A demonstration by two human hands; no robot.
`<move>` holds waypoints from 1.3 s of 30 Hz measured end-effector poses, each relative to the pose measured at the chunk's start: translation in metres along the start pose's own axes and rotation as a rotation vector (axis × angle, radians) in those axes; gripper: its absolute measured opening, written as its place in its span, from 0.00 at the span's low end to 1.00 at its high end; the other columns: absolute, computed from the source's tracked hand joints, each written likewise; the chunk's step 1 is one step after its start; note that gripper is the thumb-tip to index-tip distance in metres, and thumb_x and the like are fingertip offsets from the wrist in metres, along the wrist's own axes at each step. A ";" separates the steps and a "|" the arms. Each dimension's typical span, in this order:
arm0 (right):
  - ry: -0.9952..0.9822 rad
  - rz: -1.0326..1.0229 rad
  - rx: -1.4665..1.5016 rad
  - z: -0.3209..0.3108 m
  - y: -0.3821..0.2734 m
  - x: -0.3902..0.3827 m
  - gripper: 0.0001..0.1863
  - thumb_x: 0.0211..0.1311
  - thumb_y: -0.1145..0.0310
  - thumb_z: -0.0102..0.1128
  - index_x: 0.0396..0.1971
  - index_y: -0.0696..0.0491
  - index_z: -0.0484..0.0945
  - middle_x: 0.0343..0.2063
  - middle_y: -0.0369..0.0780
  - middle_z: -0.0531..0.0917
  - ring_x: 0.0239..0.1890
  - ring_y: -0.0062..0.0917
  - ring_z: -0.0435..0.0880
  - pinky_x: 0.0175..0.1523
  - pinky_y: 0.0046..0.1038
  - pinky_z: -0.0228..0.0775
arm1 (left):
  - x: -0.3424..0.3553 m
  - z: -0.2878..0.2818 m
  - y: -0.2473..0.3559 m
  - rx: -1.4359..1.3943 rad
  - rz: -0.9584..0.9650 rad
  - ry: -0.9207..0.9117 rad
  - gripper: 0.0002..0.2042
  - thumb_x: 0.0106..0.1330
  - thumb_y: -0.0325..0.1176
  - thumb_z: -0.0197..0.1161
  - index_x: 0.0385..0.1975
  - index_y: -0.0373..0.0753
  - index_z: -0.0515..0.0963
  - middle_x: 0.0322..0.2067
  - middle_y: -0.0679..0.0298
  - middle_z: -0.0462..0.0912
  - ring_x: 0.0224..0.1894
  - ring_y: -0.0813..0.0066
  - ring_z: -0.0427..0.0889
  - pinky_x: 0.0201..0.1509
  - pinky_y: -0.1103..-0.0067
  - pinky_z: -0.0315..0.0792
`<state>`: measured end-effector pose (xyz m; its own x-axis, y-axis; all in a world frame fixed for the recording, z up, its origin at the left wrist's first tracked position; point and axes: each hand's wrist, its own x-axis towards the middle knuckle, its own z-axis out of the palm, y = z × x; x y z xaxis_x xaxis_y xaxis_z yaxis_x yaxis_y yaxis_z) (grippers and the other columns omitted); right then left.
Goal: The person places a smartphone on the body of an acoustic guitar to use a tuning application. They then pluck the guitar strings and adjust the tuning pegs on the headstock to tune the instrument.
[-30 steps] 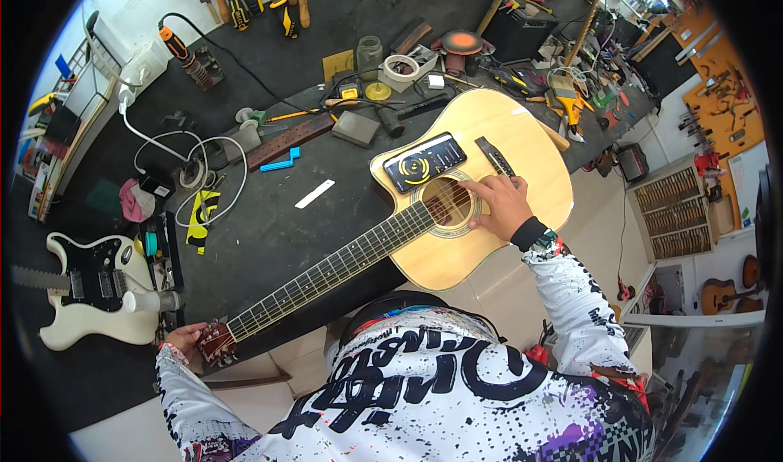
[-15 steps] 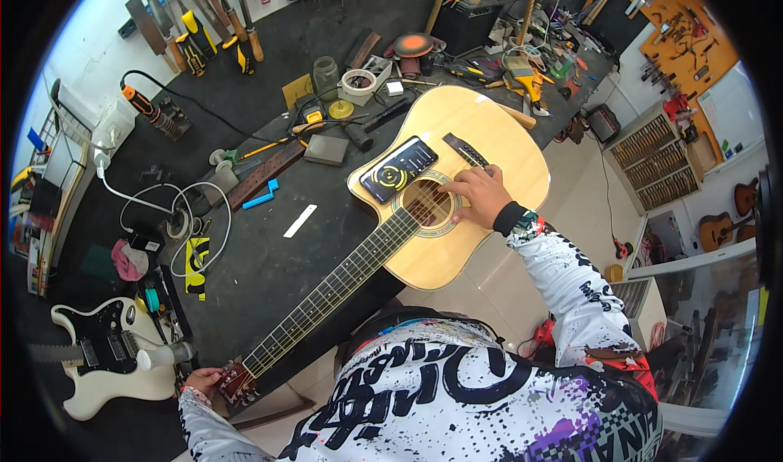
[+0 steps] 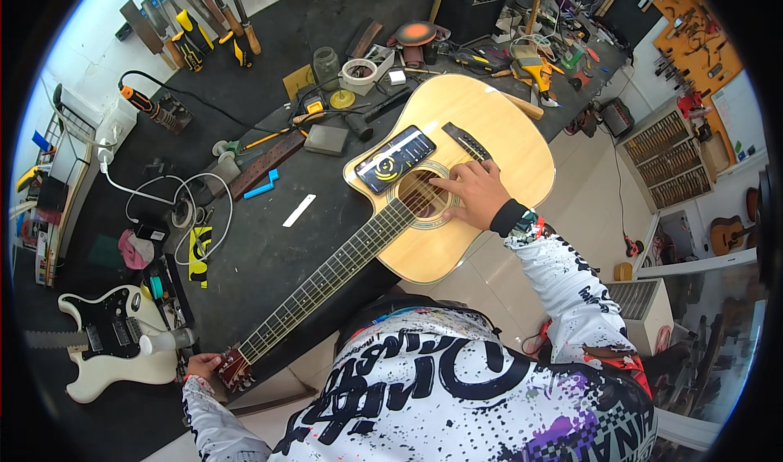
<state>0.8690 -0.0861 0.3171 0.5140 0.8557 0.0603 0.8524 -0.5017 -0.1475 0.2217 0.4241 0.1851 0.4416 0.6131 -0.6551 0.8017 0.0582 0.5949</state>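
An acoustic guitar (image 3: 510, 148) with a pale natural top lies across the bench edge, its neck running down to the lower left. At its reddish-brown headstock (image 3: 236, 369), my left hand (image 3: 204, 365) has its fingers closed at the outer edge, where they pinch what looks like a tuning peg, mostly hidden by the fingers. My right hand (image 3: 477, 193) is over the strings between soundhole and bridge, thumb and forefinger apart, forefinger at the strings. On the guitar top beside the soundhole rests a phone (image 3: 395, 159), its lit dark screen showing a yellow round graphic.
A white electric guitar (image 3: 122, 364) lies at the bench's left end, close to my left hand. A blue string winder (image 3: 262, 185) and a white strip (image 3: 299, 210) are on the dark bench. Behind the acoustic guitar stand a glass jar (image 3: 325, 64), a tape roll (image 3: 359, 72) and assorted tools.
The whole view has shifted slightly. My right hand remains over the strings with a small finger movement, and my left hand is still at the headstock.
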 end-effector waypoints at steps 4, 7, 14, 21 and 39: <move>0.150 -0.093 -0.026 0.013 -0.003 0.001 0.25 0.57 0.54 0.72 0.57 0.38 0.82 0.44 0.34 0.79 0.53 0.29 0.75 0.64 0.45 0.55 | -0.003 -0.002 -0.006 0.027 0.006 0.044 0.12 0.65 0.33 0.73 0.42 0.31 0.88 0.35 0.62 0.90 0.37 0.75 0.85 0.48 0.75 0.79; 0.225 -0.109 -0.049 0.030 0.005 0.005 0.20 0.57 0.56 0.72 0.50 0.39 0.84 0.41 0.33 0.79 0.51 0.28 0.77 0.63 0.42 0.57 | -0.003 0.004 -0.002 0.063 0.011 0.084 0.11 0.65 0.33 0.73 0.41 0.32 0.88 0.34 0.62 0.90 0.36 0.76 0.85 0.48 0.75 0.79; 0.339 -0.189 0.010 0.039 0.012 0.014 0.13 0.53 0.62 0.73 0.40 0.40 0.86 0.37 0.31 0.78 0.49 0.26 0.77 0.60 0.40 0.57 | 0.000 0.005 0.001 0.156 -0.098 0.164 0.10 0.62 0.33 0.76 0.38 0.33 0.89 0.31 0.63 0.90 0.31 0.77 0.84 0.41 0.75 0.79; 0.377 -0.170 0.026 0.049 0.016 0.012 0.14 0.53 0.63 0.73 0.41 0.40 0.85 0.40 0.30 0.79 0.52 0.26 0.78 0.59 0.39 0.57 | -0.003 0.028 0.027 0.444 -0.132 0.335 0.10 0.55 0.33 0.79 0.31 0.34 0.90 0.26 0.54 0.89 0.28 0.70 0.87 0.40 0.71 0.80; 0.444 -0.206 0.052 0.051 0.019 0.013 0.13 0.52 0.65 0.73 0.40 0.42 0.87 0.39 0.31 0.81 0.49 0.27 0.79 0.57 0.36 0.61 | -0.007 0.046 0.069 0.727 -0.232 0.438 0.11 0.48 0.35 0.83 0.29 0.39 0.91 0.30 0.52 0.90 0.36 0.60 0.90 0.49 0.70 0.83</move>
<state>0.8869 -0.0781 0.2649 0.3358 0.7937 0.5071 0.9407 -0.3105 -0.1369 0.2921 0.3873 0.2091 0.1612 0.9037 -0.3966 0.9758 -0.2060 -0.0729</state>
